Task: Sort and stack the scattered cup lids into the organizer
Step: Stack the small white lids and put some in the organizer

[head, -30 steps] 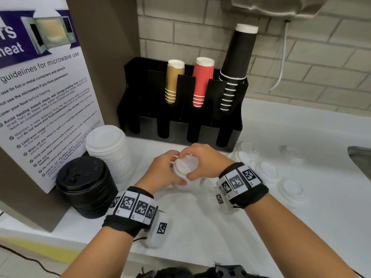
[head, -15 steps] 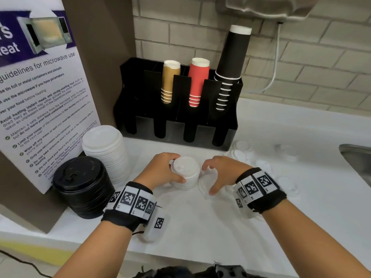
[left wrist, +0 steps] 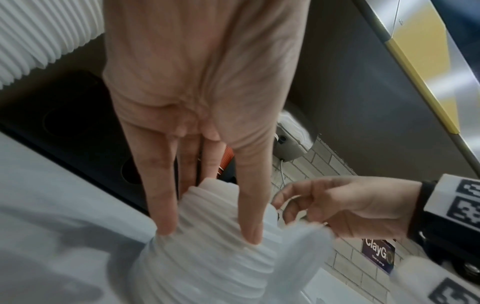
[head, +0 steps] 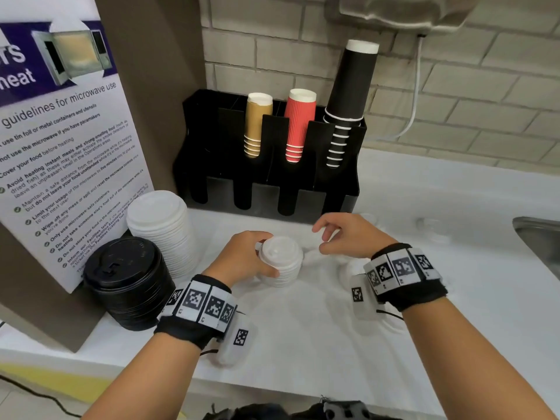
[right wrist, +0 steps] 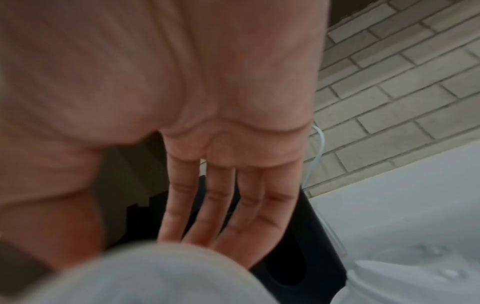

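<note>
A short stack of small white lids (head: 281, 263) stands on the white counter. My left hand (head: 242, 259) grips it from the left, and in the left wrist view its fingers (left wrist: 166, 205) lie down the ribbed side of the stack (left wrist: 213, 246). My right hand (head: 342, 234) hovers just right of the stack. Its fingers are loose and spread, and I see nothing held in it. The right wrist view shows the right hand's fingers (right wrist: 215, 197) straight. A blurred white lid (right wrist: 155, 277) lies below that wrist. The black organizer (head: 272, 183) stands behind, against the wall.
Gold (head: 256, 125), red (head: 298, 122) and tall black cup stacks (head: 351, 98) fill the organizer's rear slots. A tall stack of large white lids (head: 160, 225) and a black lid stack (head: 127, 280) stand at left. Loose white lids (head: 433, 231) lie at right, and a sink (head: 539, 237) is at far right.
My right hand left the top of the small stack, dropped to a loose lid beside it, and now hovers with fingers spread. My left hand keeps its grip on the stack.
</note>
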The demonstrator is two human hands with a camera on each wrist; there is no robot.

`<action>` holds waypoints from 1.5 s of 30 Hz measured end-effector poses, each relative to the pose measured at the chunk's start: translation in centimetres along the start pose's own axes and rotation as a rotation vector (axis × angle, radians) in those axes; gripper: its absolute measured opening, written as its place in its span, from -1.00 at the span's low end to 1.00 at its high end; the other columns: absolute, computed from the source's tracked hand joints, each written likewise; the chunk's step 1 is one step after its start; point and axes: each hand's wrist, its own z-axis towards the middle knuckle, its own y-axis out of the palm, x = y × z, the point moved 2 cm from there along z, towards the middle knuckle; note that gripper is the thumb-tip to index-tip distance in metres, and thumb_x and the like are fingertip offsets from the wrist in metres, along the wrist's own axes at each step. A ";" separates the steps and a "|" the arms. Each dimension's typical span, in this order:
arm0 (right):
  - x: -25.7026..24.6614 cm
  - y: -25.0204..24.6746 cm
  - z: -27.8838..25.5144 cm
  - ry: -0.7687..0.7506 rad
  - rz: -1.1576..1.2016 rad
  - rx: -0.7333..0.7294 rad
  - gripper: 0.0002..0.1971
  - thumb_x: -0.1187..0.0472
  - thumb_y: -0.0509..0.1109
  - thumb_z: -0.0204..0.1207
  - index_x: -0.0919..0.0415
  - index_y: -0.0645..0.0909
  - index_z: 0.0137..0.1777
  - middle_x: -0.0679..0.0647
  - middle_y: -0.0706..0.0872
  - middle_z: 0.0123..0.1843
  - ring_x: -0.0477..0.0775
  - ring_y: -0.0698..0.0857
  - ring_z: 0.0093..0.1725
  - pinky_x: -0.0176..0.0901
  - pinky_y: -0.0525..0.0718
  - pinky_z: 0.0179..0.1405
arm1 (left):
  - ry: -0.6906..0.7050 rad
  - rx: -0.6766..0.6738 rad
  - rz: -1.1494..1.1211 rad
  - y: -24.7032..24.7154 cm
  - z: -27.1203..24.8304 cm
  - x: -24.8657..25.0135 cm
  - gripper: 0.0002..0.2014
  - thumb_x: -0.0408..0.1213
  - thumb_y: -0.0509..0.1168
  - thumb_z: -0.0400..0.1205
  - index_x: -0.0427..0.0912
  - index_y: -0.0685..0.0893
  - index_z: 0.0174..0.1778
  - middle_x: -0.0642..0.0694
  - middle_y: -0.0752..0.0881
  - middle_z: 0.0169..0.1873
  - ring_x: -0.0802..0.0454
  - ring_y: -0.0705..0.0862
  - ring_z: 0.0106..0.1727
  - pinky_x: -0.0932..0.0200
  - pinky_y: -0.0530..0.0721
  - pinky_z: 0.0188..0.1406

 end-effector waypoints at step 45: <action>-2.3 4.2 0.2 -0.107 -0.104 0.016 -0.41 0.11 0.66 0.24 0.11 0.53 0.25 0.05 0.54 0.19 0.05 0.53 0.16 -0.14 0.55 0.16 | 0.047 -0.056 0.074 2.1 0.4 2.4 -0.37 -0.29 0.69 0.23 0.00 0.67 0.22 -0.01 0.66 0.09 -0.04 0.64 0.11 -0.03 0.67 0.16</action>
